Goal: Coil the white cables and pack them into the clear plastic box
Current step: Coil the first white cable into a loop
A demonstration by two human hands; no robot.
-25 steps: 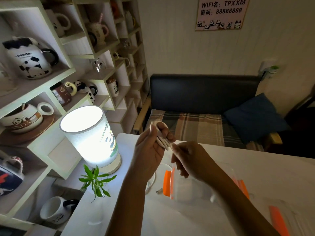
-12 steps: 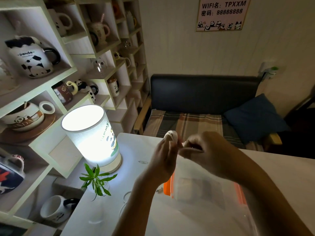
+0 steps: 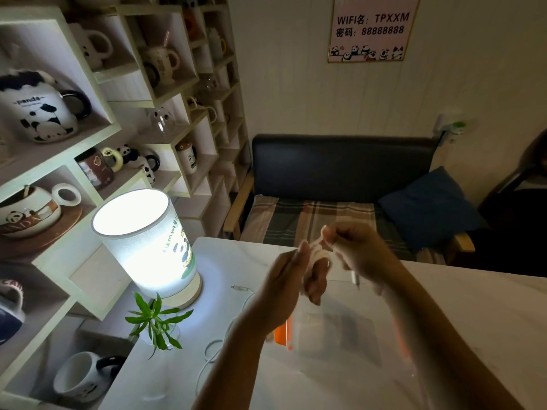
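- Far left, a white shelf unit (image 3: 118, 134) holds panda mugs; in front of it a lit cylindrical lamp (image 3: 148, 247) stands on the white table (image 3: 473, 306), with a small green plant (image 3: 155, 321) just beside its base.
- A loose white cable (image 3: 220, 347) trails across the table between the plant and the left forearm, its plug end lying near the lamp base.
- The left hand (image 3: 293, 279) is raised above the table, fingers curled around a small bundle of coiled white cable (image 3: 318, 253); the loops sit in the crook of the fingers and show above them.
- The right hand (image 3: 355, 250) is just beside the left one, its fingertips pinching the top of the same coil, so the bundle lies between both hands. A short connector end (image 3: 355, 278) hangs down below the right hand.
- Under both hands stands the clear plastic box (image 3: 340, 329) with orange latches (image 3: 282, 332), open at the top; the coil is above it, not touching it.
- Behind the table are a dark bench (image 3: 340, 167) with a plaid cushion and a blue pillow (image 3: 429, 205).
- Compared with half a second ago, both hands have shifted slightly right and the coil shows more clearly between them; a second ago the hands were further left, with the left holding the loops higher.
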